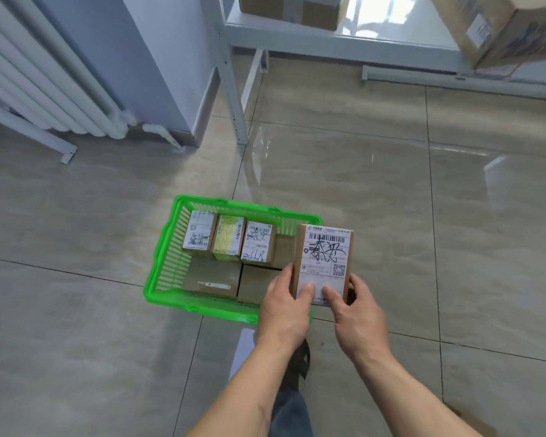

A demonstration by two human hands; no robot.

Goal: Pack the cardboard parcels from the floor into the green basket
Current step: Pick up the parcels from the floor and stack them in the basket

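Shiny grey floor tiles [375, 200] hold a green plastic basket [164, 257]; left hand [286, 305] and right hand [356, 313] both grip a flat brown labelled cardboard parcel [323, 260] tight.

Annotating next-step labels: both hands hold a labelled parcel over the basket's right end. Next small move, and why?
Probably lower the held parcel into the right end of the green basket, beside the three labelled parcels in the far row. The left hand and right hand grip its near end over that corner, and the row seems to have space left there.

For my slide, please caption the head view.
Both hands hold a labelled parcel over the green basket.
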